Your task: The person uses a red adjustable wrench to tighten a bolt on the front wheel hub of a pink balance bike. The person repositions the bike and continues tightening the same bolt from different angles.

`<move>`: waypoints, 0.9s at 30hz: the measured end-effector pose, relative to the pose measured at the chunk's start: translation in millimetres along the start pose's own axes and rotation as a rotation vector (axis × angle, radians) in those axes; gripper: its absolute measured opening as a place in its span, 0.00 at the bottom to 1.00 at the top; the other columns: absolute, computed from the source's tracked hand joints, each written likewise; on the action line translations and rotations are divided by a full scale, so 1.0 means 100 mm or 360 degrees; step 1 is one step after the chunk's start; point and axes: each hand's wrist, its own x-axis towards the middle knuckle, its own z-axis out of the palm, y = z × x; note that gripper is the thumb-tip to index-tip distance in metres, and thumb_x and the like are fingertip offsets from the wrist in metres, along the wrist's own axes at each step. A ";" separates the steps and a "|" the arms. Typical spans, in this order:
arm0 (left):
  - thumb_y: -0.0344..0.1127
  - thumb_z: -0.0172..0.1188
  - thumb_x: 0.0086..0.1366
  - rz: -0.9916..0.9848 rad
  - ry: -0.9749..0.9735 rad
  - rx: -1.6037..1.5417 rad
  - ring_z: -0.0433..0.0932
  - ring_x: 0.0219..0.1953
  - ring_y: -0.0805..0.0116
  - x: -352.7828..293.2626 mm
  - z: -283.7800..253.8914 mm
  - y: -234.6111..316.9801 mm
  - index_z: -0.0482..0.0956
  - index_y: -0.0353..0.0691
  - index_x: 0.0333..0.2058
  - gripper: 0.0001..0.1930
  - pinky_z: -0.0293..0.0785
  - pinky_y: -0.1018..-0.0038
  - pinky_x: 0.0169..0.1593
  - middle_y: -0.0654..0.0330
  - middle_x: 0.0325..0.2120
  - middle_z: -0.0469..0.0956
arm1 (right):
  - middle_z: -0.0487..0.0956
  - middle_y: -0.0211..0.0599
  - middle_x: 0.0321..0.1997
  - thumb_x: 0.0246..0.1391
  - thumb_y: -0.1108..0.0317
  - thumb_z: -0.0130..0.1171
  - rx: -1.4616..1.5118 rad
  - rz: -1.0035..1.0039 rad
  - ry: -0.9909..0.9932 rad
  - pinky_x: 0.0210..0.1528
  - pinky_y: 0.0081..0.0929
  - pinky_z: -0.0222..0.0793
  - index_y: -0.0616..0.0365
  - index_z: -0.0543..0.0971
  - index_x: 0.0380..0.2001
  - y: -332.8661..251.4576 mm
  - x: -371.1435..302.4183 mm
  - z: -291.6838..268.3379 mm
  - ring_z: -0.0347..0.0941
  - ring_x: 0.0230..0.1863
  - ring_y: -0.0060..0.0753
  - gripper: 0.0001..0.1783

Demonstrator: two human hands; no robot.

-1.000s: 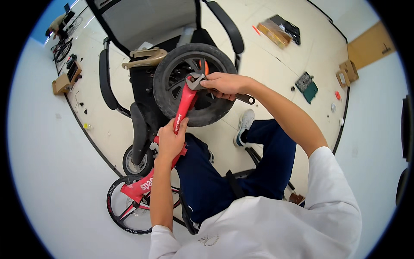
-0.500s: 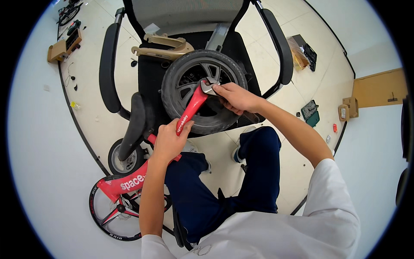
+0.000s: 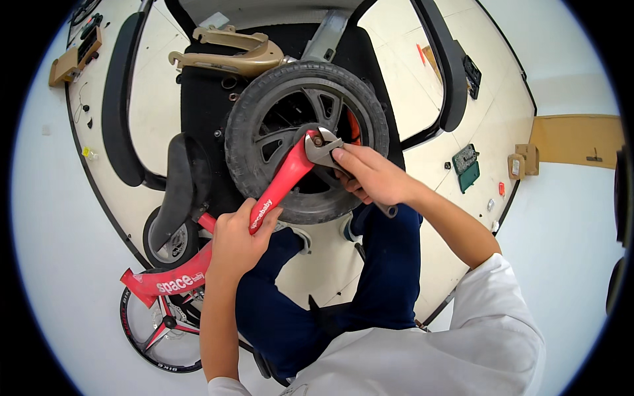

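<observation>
Clasping a red bike frame (image 3: 284, 181) at 8 o'clock in the head view, the left grip (image 3: 241, 239) sat wrapped around its tube. At 2 o'clock the right grip (image 3: 373, 175) was clenched on an adjustable wrench (image 3: 321, 153) — its jaws around a bolt (image 3: 317, 140) at the frame's tip, near 12. Beneath that tip, a wheel (image 3: 246, 125) lay on an office chair (image 3: 198, 105) — beige fork (image 3: 244, 63) at 11, black saddle (image 3: 173, 188) at 9.

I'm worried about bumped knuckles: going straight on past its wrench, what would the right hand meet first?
The right hand would likely meet the red tube's upper end first; how close the wheel behind it lies is unclear.
</observation>
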 end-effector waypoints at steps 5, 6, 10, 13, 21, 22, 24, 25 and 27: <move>0.40 0.70 0.61 0.0079 0.0017 -0.0024 0.76 0.17 0.47 -0.07 0.10 -0.07 0.73 0.33 0.26 0.17 0.68 0.64 0.22 0.48 0.14 0.73 | 0.66 0.27 0.21 0.74 0.49 0.36 -0.0138 -0.0181 0.0150 0.21 0.21 0.60 0.59 0.67 0.30 0.15 -0.04 0.09 0.59 0.19 0.18 0.26; 0.39 0.70 0.60 0.0093 0.0017 -0.0038 0.76 0.17 0.47 -0.08 0.11 -0.08 0.73 0.33 0.26 0.17 0.68 0.64 0.22 0.48 0.13 0.73 | 0.66 0.28 0.22 0.74 0.49 0.37 -0.0236 -0.0262 0.0182 0.23 0.22 0.62 0.60 0.67 0.30 0.18 -0.03 0.09 0.60 0.20 0.19 0.26; 0.38 0.70 0.60 0.0173 -0.0013 -0.0070 0.75 0.15 0.49 -0.16 0.17 -0.21 0.73 0.34 0.26 0.16 0.67 0.65 0.21 0.50 0.12 0.71 | 0.71 0.47 0.20 0.74 0.53 0.39 -0.0494 -0.0295 0.0249 0.31 0.37 0.66 0.66 0.69 0.30 0.12 -0.10 0.14 0.70 0.22 0.44 0.26; 0.37 0.69 0.60 0.0130 -0.0051 -0.0123 0.73 0.15 0.50 -0.21 0.16 -0.23 0.73 0.35 0.26 0.15 0.67 0.66 0.21 0.51 0.12 0.69 | 0.71 0.47 0.19 0.73 0.54 0.39 -0.0566 -0.0314 0.0207 0.30 0.37 0.65 0.66 0.69 0.32 0.07 -0.16 0.19 0.69 0.23 0.42 0.25; 0.38 0.68 0.60 0.0126 -0.0029 -0.0146 0.74 0.16 0.49 -0.20 0.09 -0.17 0.73 0.33 0.25 0.15 0.67 0.64 0.23 0.48 0.13 0.70 | 0.61 0.23 0.20 0.73 0.50 0.41 -0.0003 -0.0223 0.0000 0.19 0.18 0.53 0.58 0.68 0.34 0.06 -0.21 0.21 0.54 0.19 0.15 0.22; 0.39 0.68 0.61 0.0136 -0.0019 -0.0083 0.75 0.17 0.48 -0.19 0.08 -0.15 0.73 0.34 0.27 0.15 0.68 0.64 0.23 0.48 0.13 0.71 | 0.61 0.23 0.20 0.73 0.49 0.41 0.0040 -0.0172 0.0003 0.18 0.18 0.52 0.58 0.68 0.34 0.04 -0.21 0.22 0.53 0.18 0.14 0.22; 0.40 0.67 0.62 0.0125 0.0095 -0.0006 0.76 0.18 0.47 -0.17 0.10 -0.08 0.73 0.34 0.29 0.15 0.69 0.62 0.24 0.48 0.14 0.72 | 0.61 0.23 0.20 0.73 0.49 0.40 0.0018 -0.0156 0.0060 0.18 0.17 0.52 0.57 0.68 0.33 0.03 -0.18 0.24 0.52 0.17 0.15 0.22; 0.40 0.66 0.62 0.0100 0.0196 0.0017 0.77 0.19 0.46 -0.18 0.14 0.00 0.73 0.34 0.31 0.15 0.70 0.61 0.25 0.47 0.14 0.73 | 0.61 0.23 0.20 0.73 0.49 0.40 -0.0009 -0.0167 0.0071 0.18 0.17 0.51 0.57 0.68 0.33 0.03 -0.15 0.23 0.52 0.17 0.15 0.22; 0.43 0.65 0.64 0.0088 0.0421 0.0144 0.78 0.19 0.45 -0.14 0.25 0.15 0.71 0.37 0.35 0.16 0.72 0.58 0.25 0.49 0.14 0.75 | 0.61 0.23 0.20 0.73 0.49 0.40 -0.0075 -0.0158 0.0086 0.17 0.17 0.51 0.57 0.67 0.33 0.01 -0.07 0.18 0.52 0.17 0.15 0.23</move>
